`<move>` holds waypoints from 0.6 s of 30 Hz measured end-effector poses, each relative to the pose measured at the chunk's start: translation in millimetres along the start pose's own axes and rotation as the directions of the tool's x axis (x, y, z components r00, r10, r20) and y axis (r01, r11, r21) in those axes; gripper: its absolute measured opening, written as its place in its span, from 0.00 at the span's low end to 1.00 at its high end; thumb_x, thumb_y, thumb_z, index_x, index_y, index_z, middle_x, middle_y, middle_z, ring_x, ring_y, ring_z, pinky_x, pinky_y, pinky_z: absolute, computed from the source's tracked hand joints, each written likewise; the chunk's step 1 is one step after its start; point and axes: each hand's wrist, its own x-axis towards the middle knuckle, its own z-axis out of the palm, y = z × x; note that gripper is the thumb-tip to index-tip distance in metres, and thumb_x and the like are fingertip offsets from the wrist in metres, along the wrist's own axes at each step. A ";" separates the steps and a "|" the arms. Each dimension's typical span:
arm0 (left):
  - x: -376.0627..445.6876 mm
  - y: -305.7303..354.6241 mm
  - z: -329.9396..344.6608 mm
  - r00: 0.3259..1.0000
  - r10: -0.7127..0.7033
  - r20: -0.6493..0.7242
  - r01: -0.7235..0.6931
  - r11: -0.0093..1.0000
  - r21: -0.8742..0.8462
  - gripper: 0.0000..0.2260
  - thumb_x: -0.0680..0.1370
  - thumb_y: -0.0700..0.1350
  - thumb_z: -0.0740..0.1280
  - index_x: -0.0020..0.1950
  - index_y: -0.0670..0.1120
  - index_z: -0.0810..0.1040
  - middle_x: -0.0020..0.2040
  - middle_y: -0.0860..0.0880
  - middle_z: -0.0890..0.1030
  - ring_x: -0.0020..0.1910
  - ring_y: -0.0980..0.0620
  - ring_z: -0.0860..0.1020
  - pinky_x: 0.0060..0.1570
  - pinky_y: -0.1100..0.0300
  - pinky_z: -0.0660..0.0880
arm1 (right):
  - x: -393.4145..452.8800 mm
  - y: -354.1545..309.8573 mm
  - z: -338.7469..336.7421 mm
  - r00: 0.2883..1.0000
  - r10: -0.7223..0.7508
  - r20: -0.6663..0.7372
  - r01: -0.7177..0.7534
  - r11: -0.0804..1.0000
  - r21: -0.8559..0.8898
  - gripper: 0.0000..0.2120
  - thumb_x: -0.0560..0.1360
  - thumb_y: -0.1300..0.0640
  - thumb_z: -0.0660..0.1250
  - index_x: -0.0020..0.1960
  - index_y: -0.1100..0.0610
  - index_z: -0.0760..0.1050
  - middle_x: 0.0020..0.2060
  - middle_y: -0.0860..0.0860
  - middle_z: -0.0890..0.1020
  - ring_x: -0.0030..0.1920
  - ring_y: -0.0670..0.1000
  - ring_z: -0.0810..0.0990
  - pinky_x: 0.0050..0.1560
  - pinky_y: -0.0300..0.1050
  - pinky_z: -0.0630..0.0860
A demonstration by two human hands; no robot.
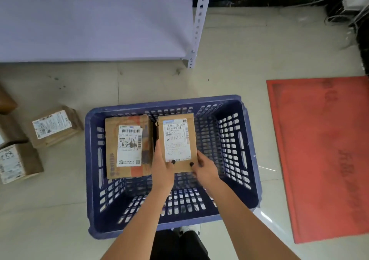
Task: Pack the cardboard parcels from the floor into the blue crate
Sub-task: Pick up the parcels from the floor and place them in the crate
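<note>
The blue slotted crate [247, 140] stands on the tiled floor in front of me. Inside it, at the left, a cardboard parcel [111, 140] with a white label lies flat. Right beside it sits a second, narrower parcel [176, 138] with a white label. My left hand [162, 166] grips its near left edge, thumb on top. My right hand [205, 170] grips its near right corner, thumb on top. More labelled cardboard parcels lie on the floor to the left: one [56, 126] near the crate and another [19, 162] at the left edge.
A pale metal shelf [95, 26] with a perforated upright fills the upper left. A red mat [323, 156] lies on the floor right of the crate. Cables run along the far right wall. A brown box corner [6, 102] shows at the left edge.
</note>
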 end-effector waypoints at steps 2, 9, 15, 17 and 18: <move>14.0 -9.5 -0.8 1.000 0.029 -0.009 -0.027 0.993 0.115 0.34 0.75 0.30 0.60 0.76 0.48 0.50 0.73 0.49 0.66 0.69 0.48 0.69 0.65 0.55 0.70 | 13.2 1.7 9.0 1.000 0.003 -0.016 -0.003 1.000 0.012 0.25 0.78 0.63 0.60 0.73 0.49 0.63 0.66 0.50 0.75 0.62 0.51 0.75 0.62 0.48 0.74; 31.7 -22.7 1.3 0.997 0.013 0.071 -0.039 0.924 0.380 0.42 0.72 0.26 0.60 0.75 0.44 0.37 0.76 0.43 0.53 0.72 0.45 0.62 0.67 0.52 0.68 | 42.1 1.9 34.5 0.998 0.042 -0.043 -0.041 0.999 0.025 0.27 0.77 0.66 0.58 0.73 0.48 0.62 0.66 0.52 0.74 0.59 0.53 0.77 0.59 0.52 0.77; 24.0 -20.1 6.3 0.999 0.031 0.037 -0.046 0.844 0.534 0.43 0.69 0.27 0.64 0.75 0.40 0.40 0.76 0.40 0.47 0.74 0.42 0.55 0.71 0.53 0.63 | 44.9 3.0 38.6 0.998 0.051 -0.037 -0.051 0.998 0.025 0.29 0.76 0.68 0.60 0.74 0.49 0.61 0.67 0.52 0.74 0.64 0.53 0.74 0.64 0.53 0.73; 17.2 -20.3 8.0 0.997 0.052 0.051 -0.072 0.813 0.578 0.40 0.72 0.27 0.62 0.75 0.39 0.40 0.76 0.39 0.44 0.76 0.42 0.49 0.73 0.53 0.58 | 45.1 1.6 38.9 0.997 0.061 -0.045 -0.060 0.998 0.029 0.30 0.76 0.68 0.60 0.74 0.49 0.61 0.67 0.52 0.74 0.64 0.54 0.75 0.63 0.54 0.74; 14.1 -20.5 8.4 0.997 0.052 0.053 -0.073 0.810 0.581 0.40 0.72 0.28 0.62 0.75 0.39 0.41 0.76 0.39 0.44 0.76 0.42 0.47 0.74 0.53 0.57 | 44.8 0.9 38.3 0.997 0.069 -0.047 -0.068 0.997 0.027 0.30 0.76 0.67 0.61 0.74 0.49 0.61 0.67 0.53 0.74 0.64 0.54 0.75 0.63 0.54 0.74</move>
